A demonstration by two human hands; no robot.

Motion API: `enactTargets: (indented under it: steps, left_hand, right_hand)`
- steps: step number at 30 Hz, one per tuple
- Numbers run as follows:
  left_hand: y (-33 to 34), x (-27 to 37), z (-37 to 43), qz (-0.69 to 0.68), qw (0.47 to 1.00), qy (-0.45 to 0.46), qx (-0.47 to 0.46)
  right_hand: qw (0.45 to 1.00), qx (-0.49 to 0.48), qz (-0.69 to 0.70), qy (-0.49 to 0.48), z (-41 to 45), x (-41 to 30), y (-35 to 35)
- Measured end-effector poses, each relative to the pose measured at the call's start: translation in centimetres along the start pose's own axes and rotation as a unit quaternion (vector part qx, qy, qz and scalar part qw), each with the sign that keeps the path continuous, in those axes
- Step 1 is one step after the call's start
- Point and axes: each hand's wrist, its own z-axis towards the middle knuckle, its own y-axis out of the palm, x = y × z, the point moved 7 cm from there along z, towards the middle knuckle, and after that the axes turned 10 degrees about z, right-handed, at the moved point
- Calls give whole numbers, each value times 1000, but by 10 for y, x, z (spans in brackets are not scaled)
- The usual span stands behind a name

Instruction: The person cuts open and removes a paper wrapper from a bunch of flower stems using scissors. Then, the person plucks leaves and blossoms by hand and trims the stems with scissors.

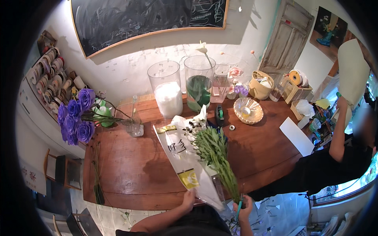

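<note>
At the table's near edge my left hand (189, 198) grips the lower edge of a printed white and clear flower sleeve (189, 159). My right hand (244, 208) holds scissors with teal handles (239, 206), close to the stem ends of a leafy green bunch (217, 150). Whether a stem lies between the blades cannot be told. The bunch lies slantwise beside the sleeve, its stems pointing towards me. White flowers with dark centres (196, 125) show at the sleeve's far end.
Purple roses (73, 118) lean from a glass vase (135, 128) at left. Tall glass vases (168, 97), a tape dispenser (219, 115) and a woven basket (248, 111) stand at the back. Another person (324, 165) at right holds a large paper sheet (353, 70). Cuttings litter the floor.
</note>
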Motion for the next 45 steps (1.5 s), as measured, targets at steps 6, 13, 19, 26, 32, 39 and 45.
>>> enactTargets:
  steps: [6,13,19,26,32,39,45]
  left_hand:
    - [-73,25,12,136,984,13,111]
    - [-34,147,-18,255,915,257,177]
    - [119,220,-25,-283,858,203,-378]
    - [119,213,-41,-183,860,262,-398]
    - [127,176,-57,-26,867,271,-418]
    - [134,152,-75,3,824,266,-500]
    - [129,160,-68,0,815,289,-503]
  right_hand:
    - [999,8,27,-21,20,-28,-36]
    - [996,9,86,-18,17,-77,-37]
    - [986,-67,153,-17,16,-73,-28]
    - [983,-70,81,149,18,-16,-47]
    - [969,-123,72,199,18,51,-83]
    - [967,-159,-197,-3,25,75,-106]
    - [954,-46,-293,43,15,106,-77]
